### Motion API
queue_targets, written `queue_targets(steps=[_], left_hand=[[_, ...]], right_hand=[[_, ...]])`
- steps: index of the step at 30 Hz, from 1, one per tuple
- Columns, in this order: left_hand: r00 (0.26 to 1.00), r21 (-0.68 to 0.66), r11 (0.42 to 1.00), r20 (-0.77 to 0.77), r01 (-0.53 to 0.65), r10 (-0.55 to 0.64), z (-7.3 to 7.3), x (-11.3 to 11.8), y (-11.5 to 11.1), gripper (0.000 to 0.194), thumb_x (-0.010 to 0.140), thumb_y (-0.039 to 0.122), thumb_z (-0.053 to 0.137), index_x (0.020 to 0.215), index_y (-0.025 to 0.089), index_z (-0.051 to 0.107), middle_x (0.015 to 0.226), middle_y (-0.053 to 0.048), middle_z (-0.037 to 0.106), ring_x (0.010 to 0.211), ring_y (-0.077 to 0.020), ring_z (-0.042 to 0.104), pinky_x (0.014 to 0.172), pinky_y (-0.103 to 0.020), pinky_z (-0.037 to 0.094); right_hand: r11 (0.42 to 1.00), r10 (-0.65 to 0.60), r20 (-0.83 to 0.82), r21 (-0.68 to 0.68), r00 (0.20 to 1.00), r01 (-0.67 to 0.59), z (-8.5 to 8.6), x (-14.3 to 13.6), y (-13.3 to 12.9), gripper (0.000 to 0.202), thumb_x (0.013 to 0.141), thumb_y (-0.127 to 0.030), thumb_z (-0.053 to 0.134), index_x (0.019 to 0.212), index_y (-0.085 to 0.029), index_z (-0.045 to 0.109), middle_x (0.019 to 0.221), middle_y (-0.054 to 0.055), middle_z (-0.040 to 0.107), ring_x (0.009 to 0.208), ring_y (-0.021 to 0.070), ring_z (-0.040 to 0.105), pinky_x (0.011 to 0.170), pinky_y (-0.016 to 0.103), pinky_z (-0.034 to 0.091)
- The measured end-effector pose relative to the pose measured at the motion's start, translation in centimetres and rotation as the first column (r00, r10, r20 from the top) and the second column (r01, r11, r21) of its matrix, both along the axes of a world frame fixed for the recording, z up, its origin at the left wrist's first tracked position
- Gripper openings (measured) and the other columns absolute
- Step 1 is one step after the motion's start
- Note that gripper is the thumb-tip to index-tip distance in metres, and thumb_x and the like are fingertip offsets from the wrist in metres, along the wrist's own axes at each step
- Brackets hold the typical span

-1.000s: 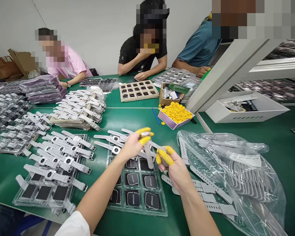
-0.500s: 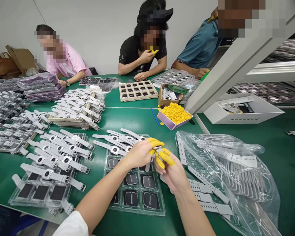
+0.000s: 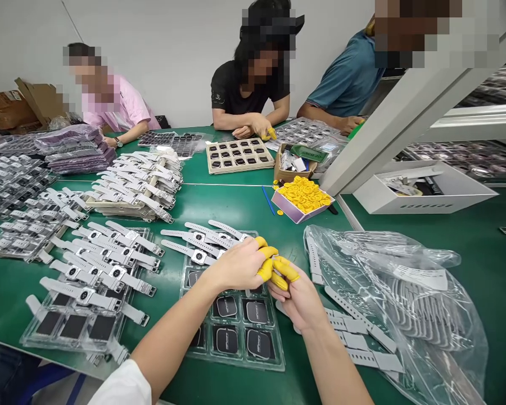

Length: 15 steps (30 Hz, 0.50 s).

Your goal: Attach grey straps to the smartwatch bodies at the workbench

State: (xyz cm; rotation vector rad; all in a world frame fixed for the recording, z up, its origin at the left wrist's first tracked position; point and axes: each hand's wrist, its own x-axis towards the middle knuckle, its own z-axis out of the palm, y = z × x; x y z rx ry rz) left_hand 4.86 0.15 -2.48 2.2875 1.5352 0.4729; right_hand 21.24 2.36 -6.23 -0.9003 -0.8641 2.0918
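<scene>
Watch parts sit hidden between your two hands, above the clear tray [image 3: 231, 337] at 6 o'clock; what they look like you cannot tell now. Your left hand [image 3: 236, 264] and right hand [image 3: 297, 298] press together, each grip closed tight, yellow finger cots [image 3: 265, 270] touching. Six dark watch faces show in that tray. At 3 o'clock, a plastic bag [image 3: 405, 292] holds grey straps. At 9 o'clock, finished watches [image 3: 105, 264] lie in rows. Farther, at 12 o'clock, a box of yellow cots [image 3: 302, 195] rests on the green tabletop [image 3: 236, 205], with three people seated beyond.
</scene>
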Motion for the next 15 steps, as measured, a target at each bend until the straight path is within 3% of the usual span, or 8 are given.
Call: queue_targets(steps=[3,7,15], left_hand=[[0.996,0.004,1.0,-0.084,0.018,-0.018,0.29,-0.06,-0.07,0.032,0.102,0.023,0.042,0.123,0.014,0.064,0.115,-0.013,0.065,0.115,-0.0274,0.059,0.104,-0.04,0.051],[0.996,0.006,0.999,-0.079,0.047,-0.047,0.39,-0.23,-0.16,0.028,0.103,0.023,0.041,0.116,0.017,0.065,0.113,-0.011,0.065,0.113,-0.0256,0.06,0.104,-0.039,0.05],[0.989,-0.054,0.996,0.13,0.074,-0.067,0.48,-0.61,0.04,0.04,0.107,0.022,0.034,0.135,0.01,0.059,0.124,-0.014,0.066,0.12,-0.0236,0.062,0.108,-0.035,0.049]], right_hand=[[1.0,-0.002,0.016,-0.01,1.0,0.002,0.17,0.05,-0.08,0.043,0.074,-0.046,0.087,0.069,-0.02,0.053,0.052,-0.009,0.037,0.044,0.0051,0.023,0.04,0.019,0.023],[1.0,-0.001,0.021,-0.004,1.0,0.001,0.2,0.16,-0.2,0.044,0.074,-0.047,0.088,0.067,-0.02,0.054,0.051,-0.008,0.036,0.043,0.005,0.023,0.04,0.019,0.023],[1.0,0.021,0.003,0.014,1.0,-0.021,0.99,0.42,-0.37,0.043,0.076,-0.048,0.086,0.066,-0.019,0.055,0.051,-0.007,0.037,0.042,0.0053,0.023,0.038,0.017,0.027]])
